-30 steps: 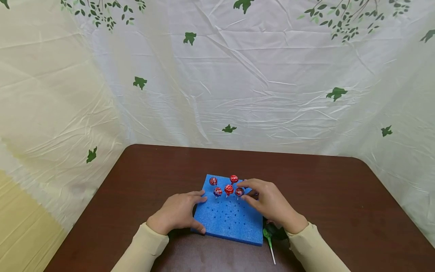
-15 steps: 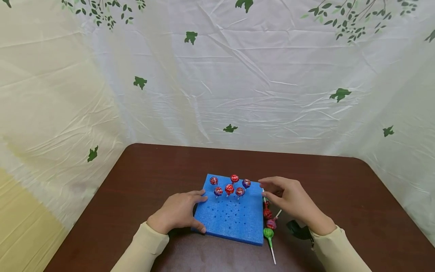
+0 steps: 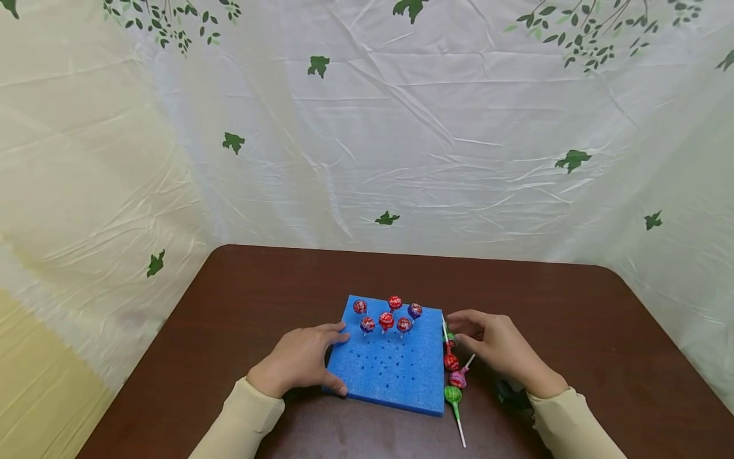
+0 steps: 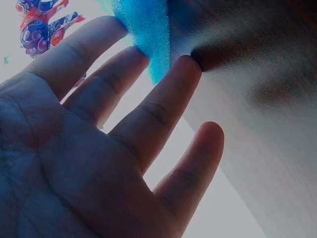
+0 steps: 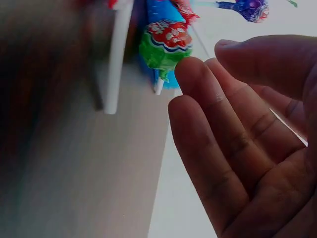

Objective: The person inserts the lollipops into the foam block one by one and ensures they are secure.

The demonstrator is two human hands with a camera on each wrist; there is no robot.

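Observation:
My left hand [image 3: 301, 360] rests along the left edge of a blue foam board [image 3: 384, 382], fingers spread and thumb at the near corner. Several wrapped lollipops [image 3: 386, 320] stand upright in the board's far half, and rows of small holes dot its near half. Right of the board, my right hand [image 3: 501, 344] hovers with loosely bent fingers and nothing held. In the right wrist view, a red-and-green lollipop [image 5: 166, 44] lies just beyond its fingertips. A red lollipop [image 3: 451, 362], a pink-purple one [image 3: 457, 378] and a green one [image 3: 452, 395] lie along the board's right side.
The dark brown table [image 3: 275, 274] has rounded far corners. Behind it hangs a white cloth [image 3: 470, 191] printed with green leaves. A dark object [image 3: 512, 394] shows under the right wrist.
My right hand has left a purple-wrapped lollipop standing in the board's far right and moved right, then slightly down toward the loose lollipops. The left hand has stayed put.

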